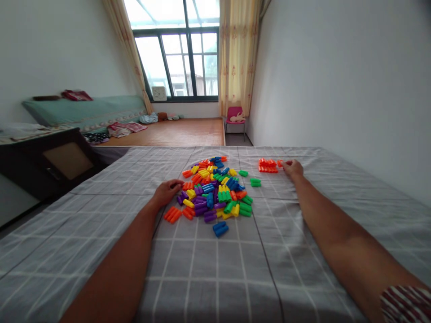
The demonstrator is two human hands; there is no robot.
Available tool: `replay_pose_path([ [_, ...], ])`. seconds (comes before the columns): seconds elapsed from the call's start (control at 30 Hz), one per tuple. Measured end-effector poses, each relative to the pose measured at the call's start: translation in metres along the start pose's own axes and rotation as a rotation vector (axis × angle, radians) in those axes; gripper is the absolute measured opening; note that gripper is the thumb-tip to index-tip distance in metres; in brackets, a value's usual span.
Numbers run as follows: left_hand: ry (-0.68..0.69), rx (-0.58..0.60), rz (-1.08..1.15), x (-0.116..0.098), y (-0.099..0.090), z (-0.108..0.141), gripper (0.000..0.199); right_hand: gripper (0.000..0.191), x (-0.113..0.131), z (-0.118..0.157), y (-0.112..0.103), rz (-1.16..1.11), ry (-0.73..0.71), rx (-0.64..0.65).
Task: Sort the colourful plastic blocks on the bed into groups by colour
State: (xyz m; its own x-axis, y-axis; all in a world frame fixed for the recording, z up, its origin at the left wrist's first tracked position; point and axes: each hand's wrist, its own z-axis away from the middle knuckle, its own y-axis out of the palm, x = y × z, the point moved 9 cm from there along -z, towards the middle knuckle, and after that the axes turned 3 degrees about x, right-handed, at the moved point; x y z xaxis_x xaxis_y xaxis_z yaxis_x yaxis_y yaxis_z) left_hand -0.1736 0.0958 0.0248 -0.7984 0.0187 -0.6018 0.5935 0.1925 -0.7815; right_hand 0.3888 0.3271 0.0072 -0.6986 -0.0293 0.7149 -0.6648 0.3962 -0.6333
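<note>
A loose pile of plastic blocks in orange, yellow, purple, blue and green lies mid-view on the grey checked cloth. At the pile's left edge, my left hand has its fingers closed against an orange block. Farther right, my right hand pinches a small orange block. It is just right of two rows of orange blocks. Two green blocks lie apart between the pile and those rows. A blue block sits nearest me.
Beyond the cloth is a low bed with clothes on it, under a window. A pink chair stands by the curtain. On the left is a dark cabinet; a white wall runs along the right.
</note>
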Motion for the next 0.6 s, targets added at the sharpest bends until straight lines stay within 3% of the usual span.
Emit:
replay_pose_path([
  [0.17,-0.007,-0.003,0.026,-0.001,-0.003,0.002,0.048,0.036,-0.016,-0.003,0.001,0.179,0.081,-0.018],
  [0.37,-0.008,0.006,0.052,0.003,-0.001,0.0,0.052,0.043,-0.002,0.001,0.008,0.302,0.109,0.03],
  [0.47,-0.014,0.009,0.066,0.005,-0.001,0.0,0.052,0.046,0.001,0.004,0.012,0.309,0.122,0.048],
  [0.6,-0.017,0.017,0.068,0.006,0.001,0.0,0.048,0.045,-0.012,0.002,0.006,0.26,0.126,-0.013],
])
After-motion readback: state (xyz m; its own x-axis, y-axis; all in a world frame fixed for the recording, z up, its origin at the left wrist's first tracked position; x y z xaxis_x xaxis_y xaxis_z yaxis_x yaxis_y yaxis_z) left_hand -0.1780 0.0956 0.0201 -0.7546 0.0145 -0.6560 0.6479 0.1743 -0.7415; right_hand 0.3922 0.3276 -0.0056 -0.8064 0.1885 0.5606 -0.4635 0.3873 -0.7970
